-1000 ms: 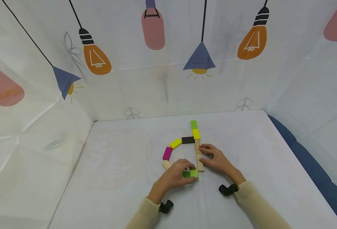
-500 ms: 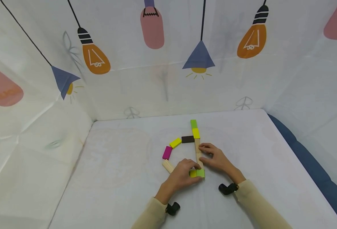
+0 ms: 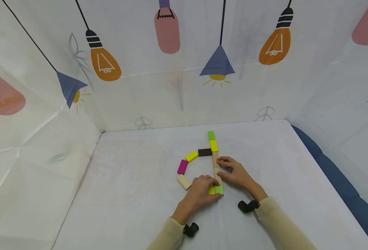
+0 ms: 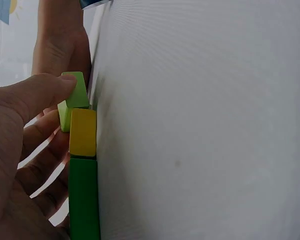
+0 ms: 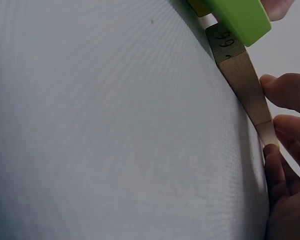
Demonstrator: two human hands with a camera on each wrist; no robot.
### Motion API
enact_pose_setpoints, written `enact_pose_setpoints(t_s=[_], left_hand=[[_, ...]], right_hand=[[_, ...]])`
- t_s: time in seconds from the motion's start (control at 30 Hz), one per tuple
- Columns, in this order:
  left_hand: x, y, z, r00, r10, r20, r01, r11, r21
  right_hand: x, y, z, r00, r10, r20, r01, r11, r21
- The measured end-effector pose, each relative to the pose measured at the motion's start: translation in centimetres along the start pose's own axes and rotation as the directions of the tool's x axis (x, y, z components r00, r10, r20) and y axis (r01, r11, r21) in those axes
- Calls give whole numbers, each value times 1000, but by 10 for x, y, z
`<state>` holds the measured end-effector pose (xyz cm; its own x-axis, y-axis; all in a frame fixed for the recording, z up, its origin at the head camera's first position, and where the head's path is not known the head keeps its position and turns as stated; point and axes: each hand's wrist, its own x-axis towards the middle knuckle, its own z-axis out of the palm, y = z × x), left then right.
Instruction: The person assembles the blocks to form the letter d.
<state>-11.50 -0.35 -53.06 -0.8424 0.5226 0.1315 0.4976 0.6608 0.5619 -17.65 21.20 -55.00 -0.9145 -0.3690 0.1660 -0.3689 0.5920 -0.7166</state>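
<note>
My left hand [image 3: 199, 192] pinches a light green block [image 3: 219, 190] between thumb and fingers at the near end of an upright row. In the left wrist view, a yellow block [image 4: 83, 132] and a dark green block [image 4: 84, 200] trail behind it in a line. My right hand [image 3: 235, 173] touches the plain wooden blocks [image 3: 216, 170] of that row from the right, its thumb and fingertips along their side. In the right wrist view the wooden block's end [image 5: 225, 42], marked with black digits, sits beside the light green block.
A curve of blocks bends left from the row: dark brown [image 3: 205, 152], yellow [image 3: 191, 156], magenta [image 3: 182, 167] and plain wood [image 3: 184, 182]. Another yellow block [image 3: 213, 146] and a light green one [image 3: 211, 135] top the row. Printed sheeting [image 3: 184, 90] surrounds the white table [image 3: 124, 191].
My left hand has moved right, bringing the light green block to the wooden row's near end, with the yellow block beside it. My right hand has stayed in place.
</note>
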Motion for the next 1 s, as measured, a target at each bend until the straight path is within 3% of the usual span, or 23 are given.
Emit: enact_pose_setpoints(t_s=[0.4, 0.7, 0.83, 1.0], left_hand=[[0, 3, 0, 997, -66, 38, 65, 998, 19], [-6, 1, -7, 998, -61, 34, 61, 998, 9], [-13, -7, -20, 999, -36, -6, 36, 999, -20], [-28, -22, -40, 993, -11, -120, 6, 999, -44]], right_hand=[[0, 0, -1, 999, -28, -16, 28, 1000, 6], [-2, 1, 0, 999, -40, -16, 40, 999, 3], [-4, 0, -1, 999, -43, -23, 42, 999, -5], [-3, -1, -1, 998, -63, -17, 63, 998, -22]])
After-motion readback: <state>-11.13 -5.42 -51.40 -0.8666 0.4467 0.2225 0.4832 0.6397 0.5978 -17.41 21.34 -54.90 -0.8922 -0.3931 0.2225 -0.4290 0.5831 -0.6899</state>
